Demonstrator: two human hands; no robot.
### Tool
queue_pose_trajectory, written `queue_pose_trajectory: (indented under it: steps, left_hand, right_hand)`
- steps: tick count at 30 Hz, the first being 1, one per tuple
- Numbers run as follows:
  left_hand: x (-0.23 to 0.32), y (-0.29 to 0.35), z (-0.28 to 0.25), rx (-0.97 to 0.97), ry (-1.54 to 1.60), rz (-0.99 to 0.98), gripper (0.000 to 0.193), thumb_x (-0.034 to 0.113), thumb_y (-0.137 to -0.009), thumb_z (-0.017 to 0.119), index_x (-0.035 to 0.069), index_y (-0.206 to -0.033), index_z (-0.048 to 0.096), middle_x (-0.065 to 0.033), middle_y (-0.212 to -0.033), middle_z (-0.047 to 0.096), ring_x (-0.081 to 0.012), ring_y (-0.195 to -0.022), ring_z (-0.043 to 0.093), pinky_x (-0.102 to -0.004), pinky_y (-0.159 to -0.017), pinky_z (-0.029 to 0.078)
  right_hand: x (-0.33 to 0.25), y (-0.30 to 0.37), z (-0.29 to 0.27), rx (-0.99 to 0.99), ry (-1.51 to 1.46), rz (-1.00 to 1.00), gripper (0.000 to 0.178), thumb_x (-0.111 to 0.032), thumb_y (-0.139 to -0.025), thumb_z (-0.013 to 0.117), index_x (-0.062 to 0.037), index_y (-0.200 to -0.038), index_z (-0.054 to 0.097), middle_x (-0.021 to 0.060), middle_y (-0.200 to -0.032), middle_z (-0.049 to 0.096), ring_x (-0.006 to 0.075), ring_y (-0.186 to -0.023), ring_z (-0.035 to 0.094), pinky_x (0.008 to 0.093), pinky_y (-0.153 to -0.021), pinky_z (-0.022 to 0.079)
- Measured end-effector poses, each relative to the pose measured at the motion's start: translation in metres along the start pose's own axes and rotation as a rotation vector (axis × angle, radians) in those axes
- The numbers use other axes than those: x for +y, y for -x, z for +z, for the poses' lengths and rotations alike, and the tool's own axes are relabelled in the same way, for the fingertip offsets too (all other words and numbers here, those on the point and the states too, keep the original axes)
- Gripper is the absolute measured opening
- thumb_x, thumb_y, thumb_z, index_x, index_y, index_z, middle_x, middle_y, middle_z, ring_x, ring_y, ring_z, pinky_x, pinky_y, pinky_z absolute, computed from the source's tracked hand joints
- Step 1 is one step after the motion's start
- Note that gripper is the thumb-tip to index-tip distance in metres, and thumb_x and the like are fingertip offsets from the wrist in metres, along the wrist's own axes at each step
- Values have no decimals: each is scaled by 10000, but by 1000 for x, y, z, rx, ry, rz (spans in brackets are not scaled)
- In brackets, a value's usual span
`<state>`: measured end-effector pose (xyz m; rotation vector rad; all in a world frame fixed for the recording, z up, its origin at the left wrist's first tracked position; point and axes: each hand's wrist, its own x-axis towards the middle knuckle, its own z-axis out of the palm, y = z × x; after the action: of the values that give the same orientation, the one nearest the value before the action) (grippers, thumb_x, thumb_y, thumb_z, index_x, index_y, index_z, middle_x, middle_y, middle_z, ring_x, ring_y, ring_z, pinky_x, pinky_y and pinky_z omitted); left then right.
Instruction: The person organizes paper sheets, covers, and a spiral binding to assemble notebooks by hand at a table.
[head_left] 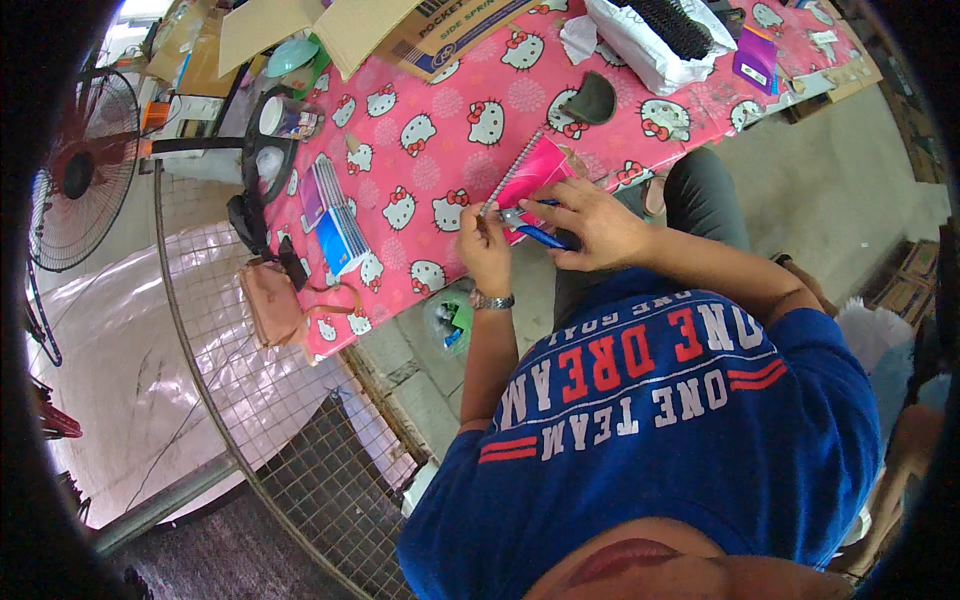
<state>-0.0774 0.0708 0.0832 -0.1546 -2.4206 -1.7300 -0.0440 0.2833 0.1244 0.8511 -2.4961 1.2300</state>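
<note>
The pink notebook (532, 172) is in the middle of the frame, at the near edge of the tabletop (420, 100). Its long side, with the wire coil (517, 165), slants from lower left to upper right. The left hand (484, 248) pinches the coil's low end. The right hand (598, 228) is closed around the blue pliers (543, 236). The pliers' nose points left and a little up, to that same end, and the handles slope down to the right.

A pink cloth with white cats covers the tabletop. A stack of notebooks (343, 240) lies left of the middle. A big fan (76, 175) stands at the upper left, and wire mesh (325, 485) fills the lower left.
</note>
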Motion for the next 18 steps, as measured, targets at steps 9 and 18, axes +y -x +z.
queue_pose_trajectory:
  steps: [9, 18]
  left_hand:
    - [2, 1, 1, 47, -121, 155, 243, -81, -890, 502, 7, -1107, 567, -23, -796, 585, -86, -666, 543, -243, -592, 457]
    - [6, 0, 2, 34, -234, 44, 210, -78, -872, 518, 7, -1043, 603, -15, -730, 573, -74, -641, 529, -235, -556, 424]
  right_hand:
    - [-1, -5, -2, -33, 26, 5, 671, -280, -703, 717, -70, -1313, 534, 153, -1225, 540, 343, -1113, 526, 458, -963, 435]
    - [-6, -9, -2, -36, 61, 4, 676, -262, -709, 729, -62, -1321, 526, 153, -1215, 548, 340, -1086, 543, 460, -953, 438]
